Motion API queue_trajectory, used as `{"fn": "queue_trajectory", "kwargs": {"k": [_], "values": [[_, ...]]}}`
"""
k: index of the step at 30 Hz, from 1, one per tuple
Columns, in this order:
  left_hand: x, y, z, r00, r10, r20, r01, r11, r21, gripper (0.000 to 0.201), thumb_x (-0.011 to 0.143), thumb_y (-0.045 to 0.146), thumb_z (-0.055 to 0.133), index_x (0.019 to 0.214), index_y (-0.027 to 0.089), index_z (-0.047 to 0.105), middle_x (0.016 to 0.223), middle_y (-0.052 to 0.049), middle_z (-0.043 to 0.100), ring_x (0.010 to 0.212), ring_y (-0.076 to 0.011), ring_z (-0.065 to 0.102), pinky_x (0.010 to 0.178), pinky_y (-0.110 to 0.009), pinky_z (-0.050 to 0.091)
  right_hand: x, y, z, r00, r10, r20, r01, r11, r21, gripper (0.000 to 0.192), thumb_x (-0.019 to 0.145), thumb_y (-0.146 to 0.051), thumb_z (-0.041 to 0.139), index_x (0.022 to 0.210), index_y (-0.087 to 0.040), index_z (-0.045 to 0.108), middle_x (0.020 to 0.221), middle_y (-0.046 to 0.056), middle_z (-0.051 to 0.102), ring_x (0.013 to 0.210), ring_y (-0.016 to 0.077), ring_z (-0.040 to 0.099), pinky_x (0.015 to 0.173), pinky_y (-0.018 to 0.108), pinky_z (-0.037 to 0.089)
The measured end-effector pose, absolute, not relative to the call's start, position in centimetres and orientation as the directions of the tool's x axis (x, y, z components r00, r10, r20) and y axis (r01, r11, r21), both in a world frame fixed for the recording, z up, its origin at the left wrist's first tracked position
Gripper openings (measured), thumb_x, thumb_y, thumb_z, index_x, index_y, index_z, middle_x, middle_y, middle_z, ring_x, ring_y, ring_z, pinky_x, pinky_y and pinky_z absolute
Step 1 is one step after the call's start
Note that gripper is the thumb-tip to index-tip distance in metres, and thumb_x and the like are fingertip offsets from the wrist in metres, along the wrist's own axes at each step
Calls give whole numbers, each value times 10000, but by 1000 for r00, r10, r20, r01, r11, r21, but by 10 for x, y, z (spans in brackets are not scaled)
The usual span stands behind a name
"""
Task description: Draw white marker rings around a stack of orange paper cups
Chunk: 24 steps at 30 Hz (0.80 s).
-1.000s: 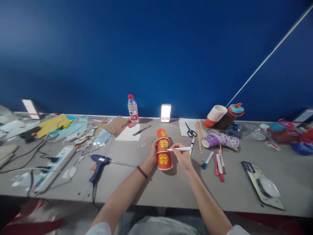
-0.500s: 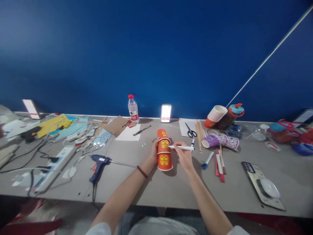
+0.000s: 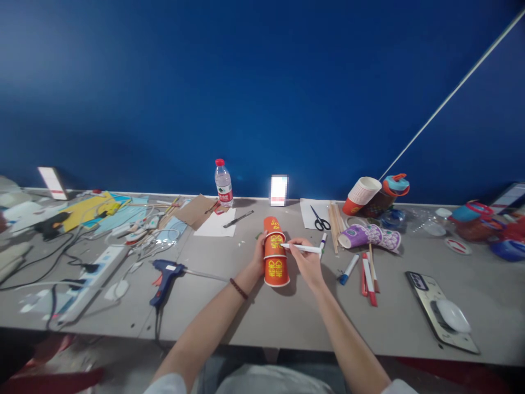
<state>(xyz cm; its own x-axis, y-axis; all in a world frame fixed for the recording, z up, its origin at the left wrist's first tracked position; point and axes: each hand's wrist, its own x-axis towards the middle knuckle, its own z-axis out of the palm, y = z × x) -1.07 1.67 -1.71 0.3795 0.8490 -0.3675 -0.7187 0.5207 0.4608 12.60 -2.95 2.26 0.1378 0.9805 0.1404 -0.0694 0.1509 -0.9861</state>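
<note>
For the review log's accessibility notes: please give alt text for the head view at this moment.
At a cluttered grey table before a blue wall, the left hand steadies a stack of upturned orange paper cups while the right hand holds a white marker with its tip at the stack. A blue glue gun lies left; scissors and more markers lie right.

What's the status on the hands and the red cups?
Left hand grips the red cup stack, upside down on the table. Right hand holds a white marker, tip at the stack. Nothing between them.
</note>
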Motion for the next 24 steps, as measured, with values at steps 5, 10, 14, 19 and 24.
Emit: {"fn": "queue_trajectory", "kwargs": {"k": [5, 10, 14, 19, 24], "values": [[-11, 15, -15, 368, 859, -357, -731, 504, 460, 405, 770, 474, 655, 932, 103, 653, 750, -87, 704, 613, -200, 656, 616, -310, 520, 126, -30, 25, 128, 980, 155, -37, 160, -986, 294, 770, -491, 683, 828, -203, 665, 792, 42, 698, 740, 196, 650, 693, 320, 527], [-11, 14, -13, 379, 860, -342, -733, 504, 456, 384, 772, 472, 658, 919, 118, 651, 732, -75, 698, 612, -200, 656, 611, -312, 522, 126, -31, 28, 133, 977, 168, -16, 171, -985, 241, 755, -448, 685, 796, -212, 653, 767, 31, 690, 720, 194, 648, 674, 314, 524], [-11, 14, -14, 374, 860, -346, -737, 502, 453, 377, 777, 477, 649, 891, 118, 646, 705, -71, 690, 585, -192, 643, 603, -310, 520, 125, -32, 28, 113, 977, 181, -18, 184, -983, 185, 762, -395, 667, 780, -213, 648, 742, 20, 681, 701, 183, 636, 664, 305, 514], [-10, 15, -14, 363, 859, -361, -736, 502, 455, 371, 788, 469, 634, 893, 113, 650, 711, -72, 690, 590, -189, 637, 610, -313, 518, 124, -33, 30, 105, 980, 169, -40, 174, -984, 179, 757, -384, 666, 773, -207, 646, 737, 21, 679, 701, 185, 634, 663, 308, 510], [-10, 13, -12, 343, 868, -360, -735, 487, 473, 381, 773, 465, 651, 901, 106, 653, 719, -79, 688, 597, -197, 636, 615, -317, 508, 126, -32, 30, 130, 980, 149, -41, 155, -987, 213, 742, -414, 682, 774, -205, 653, 736, 21, 671, 699, 184, 625, 662, 304, 501]]}}
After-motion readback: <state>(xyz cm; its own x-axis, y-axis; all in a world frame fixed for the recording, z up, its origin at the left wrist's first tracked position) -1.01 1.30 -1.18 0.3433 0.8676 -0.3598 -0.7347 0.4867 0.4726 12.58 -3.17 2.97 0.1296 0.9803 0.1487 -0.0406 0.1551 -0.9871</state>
